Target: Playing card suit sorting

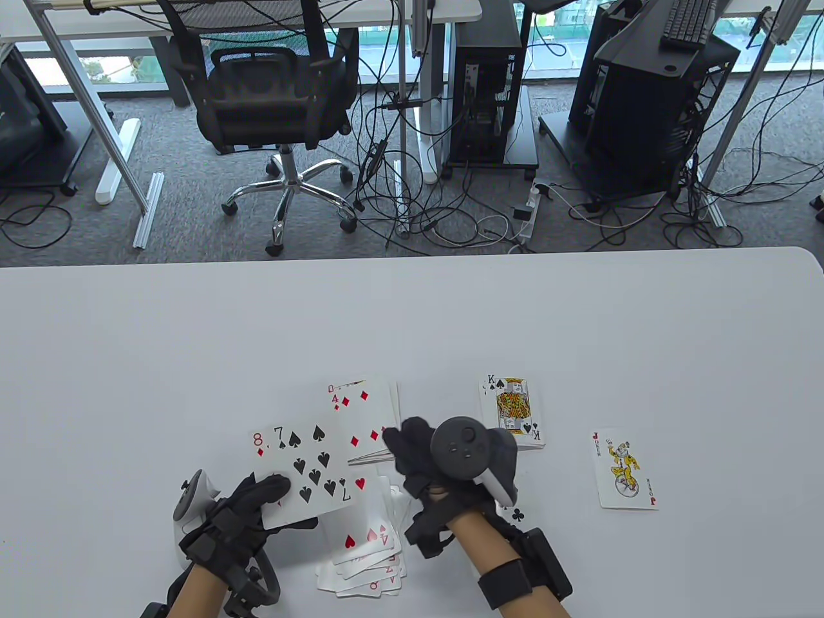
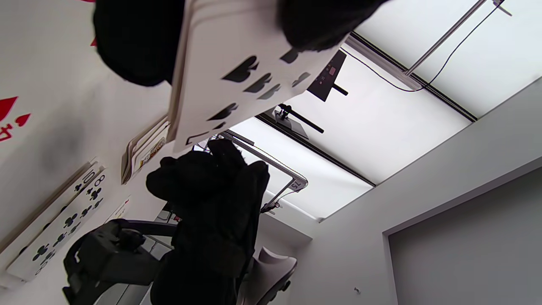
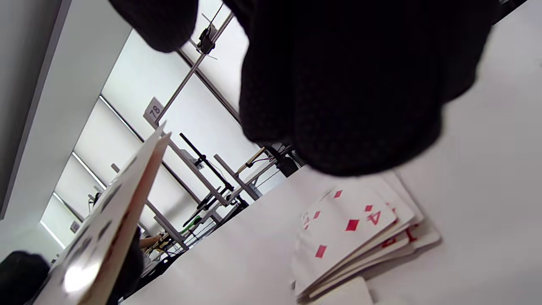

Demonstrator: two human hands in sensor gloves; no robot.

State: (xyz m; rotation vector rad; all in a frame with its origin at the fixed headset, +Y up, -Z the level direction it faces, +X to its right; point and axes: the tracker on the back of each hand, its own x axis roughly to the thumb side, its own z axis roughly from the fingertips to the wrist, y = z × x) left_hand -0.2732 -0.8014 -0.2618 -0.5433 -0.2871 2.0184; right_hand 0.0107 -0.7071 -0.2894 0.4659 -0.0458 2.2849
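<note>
The white rectangular paper playing cards (image 1: pixel 308 473) were seen to be smooth and faintly glossy. Both hands were covered by black knitted cloth gloves (image 1: pixel 412 450), and a matt, smooth white table top (image 1: pixel 193 335) was noted.

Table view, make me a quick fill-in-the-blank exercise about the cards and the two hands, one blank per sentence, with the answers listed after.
1. The top card fanned in the left hand is the 7 of ____.
2. The pile topped by a king shows the suit ____.
3. The single card lying alone at the far right of the table is a ____.
4. The pile with the 4 on top, beyond the right hand, shows the suit ____.

Missing words: spades; spades; joker; diamonds
</note>
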